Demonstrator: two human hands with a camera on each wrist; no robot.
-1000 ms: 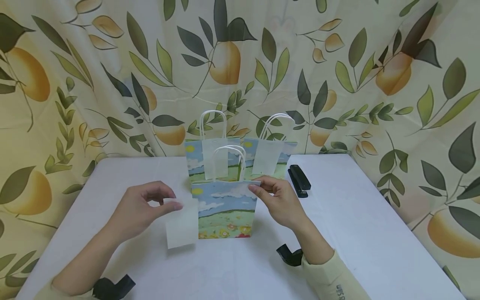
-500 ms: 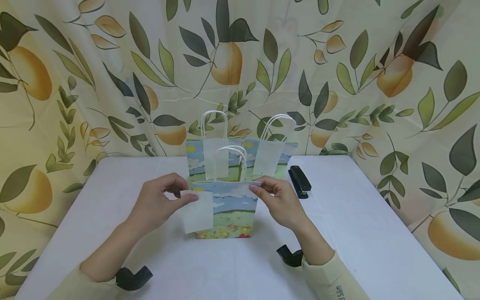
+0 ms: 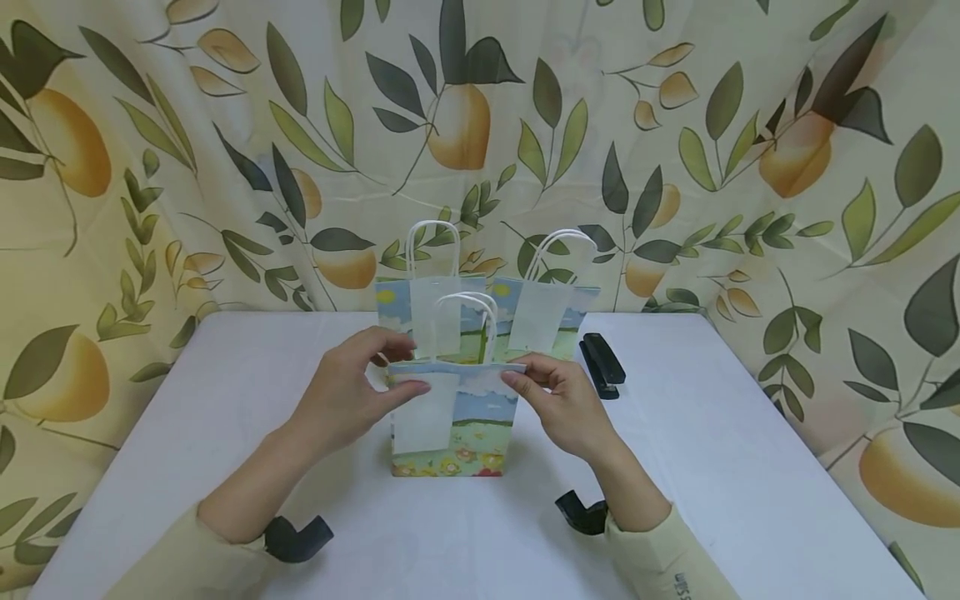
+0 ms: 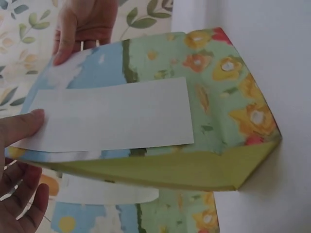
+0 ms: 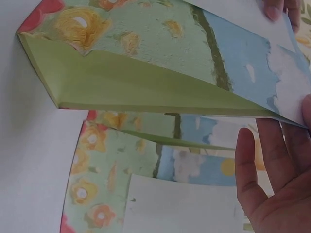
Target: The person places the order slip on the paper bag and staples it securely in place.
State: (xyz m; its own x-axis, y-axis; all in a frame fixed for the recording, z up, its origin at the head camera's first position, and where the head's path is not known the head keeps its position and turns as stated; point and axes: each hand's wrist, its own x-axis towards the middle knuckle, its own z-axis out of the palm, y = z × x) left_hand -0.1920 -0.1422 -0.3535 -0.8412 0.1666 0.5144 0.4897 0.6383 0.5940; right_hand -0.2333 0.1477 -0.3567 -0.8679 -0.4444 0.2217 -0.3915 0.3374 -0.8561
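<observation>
In the head view a small paper gift bag (image 3: pixel 483 433) with a sky-and-flower print and white handles stands upright on the table. Over the left part of its front lies a blank white paper slip (image 3: pixel 423 417). My left hand (image 3: pixel 341 396) has its thumb on the slip's upper part and its fingers behind the bag's top edge, pinching slip and bag together. The left wrist view shows that thumb (image 4: pixel 24 126) pressing the slip flat. My right hand (image 3: pixel 562 408) pinches the bag's top right corner, thumb in front; the right wrist view shows several fingers (image 5: pixel 277 160) behind it.
Two matching bags stand behind, one at the left (image 3: pixel 393 317) and one at the right (image 3: pixel 581 312), each with a white slip on its front. A black stapler (image 3: pixel 602 365) lies to the right of them. A fruit-print curtain (image 3: pixel 570 192) hangs behind the white table (image 3: pixel 675 433).
My left hand has moved right and slightly up, bringing the white slip from beside the bag onto its front. My right hand has kept its grip on the corner.
</observation>
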